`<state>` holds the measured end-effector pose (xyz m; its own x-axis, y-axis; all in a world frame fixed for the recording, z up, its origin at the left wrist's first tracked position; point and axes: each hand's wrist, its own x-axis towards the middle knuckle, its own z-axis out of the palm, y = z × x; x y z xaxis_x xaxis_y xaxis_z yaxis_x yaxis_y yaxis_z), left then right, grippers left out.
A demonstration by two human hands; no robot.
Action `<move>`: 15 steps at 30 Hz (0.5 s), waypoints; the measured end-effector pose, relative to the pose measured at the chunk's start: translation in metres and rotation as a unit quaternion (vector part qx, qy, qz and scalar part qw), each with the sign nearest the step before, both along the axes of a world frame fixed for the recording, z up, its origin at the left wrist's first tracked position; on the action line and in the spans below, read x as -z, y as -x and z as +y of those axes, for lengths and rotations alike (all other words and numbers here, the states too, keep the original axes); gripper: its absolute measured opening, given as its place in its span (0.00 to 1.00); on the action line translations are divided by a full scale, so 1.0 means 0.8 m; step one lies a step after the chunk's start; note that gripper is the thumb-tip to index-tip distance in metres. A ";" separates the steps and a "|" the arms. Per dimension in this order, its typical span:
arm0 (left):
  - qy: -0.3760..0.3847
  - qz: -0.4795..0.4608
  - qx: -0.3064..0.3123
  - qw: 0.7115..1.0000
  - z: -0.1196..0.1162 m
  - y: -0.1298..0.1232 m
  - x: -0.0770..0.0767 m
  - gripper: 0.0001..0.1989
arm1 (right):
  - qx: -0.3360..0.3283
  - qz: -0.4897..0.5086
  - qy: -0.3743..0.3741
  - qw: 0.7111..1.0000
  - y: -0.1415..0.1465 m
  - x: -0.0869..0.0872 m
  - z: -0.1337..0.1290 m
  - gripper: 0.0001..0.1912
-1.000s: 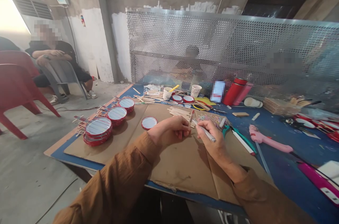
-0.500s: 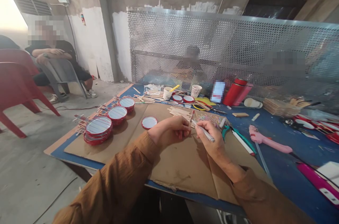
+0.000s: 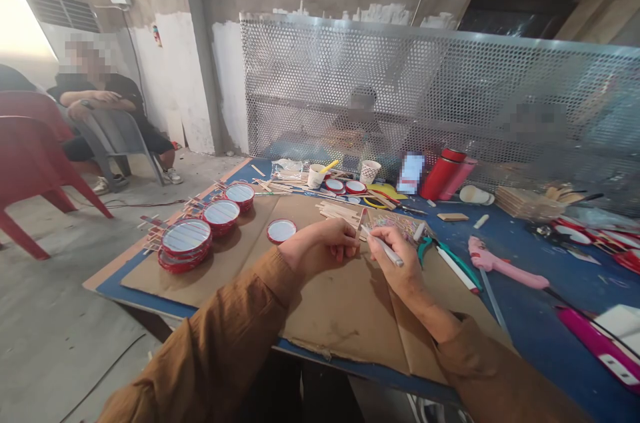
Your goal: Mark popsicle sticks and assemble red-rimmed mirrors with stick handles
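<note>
The stick (image 3: 363, 219) is rising from the fingertips of the left hand (image 3: 338, 237), and the pen (image 3: 392, 254) is lying in the grasp of the right hand (image 3: 406, 265). The pen's tip is sitting right by the stick; whether it is touching cannot be told. The left hand is closing in a pinch, its fingers curling under, while its forearm is reaching in from the lower left. The right hand is gripping the pen between thumb and fingers, its forearm slanting in from the lower right. The stick is standing nearly upright, its reddish end pointing up and leaning slightly right. The pen's long axis is slanting, its tip facing up-left, its back end pointing down-right. Both hands are hovering over the cardboard (image 3: 345, 323).
</note>
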<state>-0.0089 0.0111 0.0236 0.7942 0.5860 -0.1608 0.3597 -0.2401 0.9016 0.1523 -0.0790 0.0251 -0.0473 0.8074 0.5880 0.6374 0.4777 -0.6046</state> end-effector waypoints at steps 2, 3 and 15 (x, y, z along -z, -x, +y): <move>-0.003 0.001 0.000 1.000 0.000 0.001 0.001 0.07 | -0.002 -0.002 0.001 1.000 0.000 0.000 0.000 0.08; -0.005 0.002 0.000 1.000 0.001 0.001 0.001 0.07 | -0.001 0.000 -0.001 1.000 -0.001 0.000 0.000 0.08; -0.007 0.003 0.018 1.000 0.003 0.002 -0.001 0.06 | -0.010 -0.019 0.014 1.000 -0.003 0.002 0.000 0.09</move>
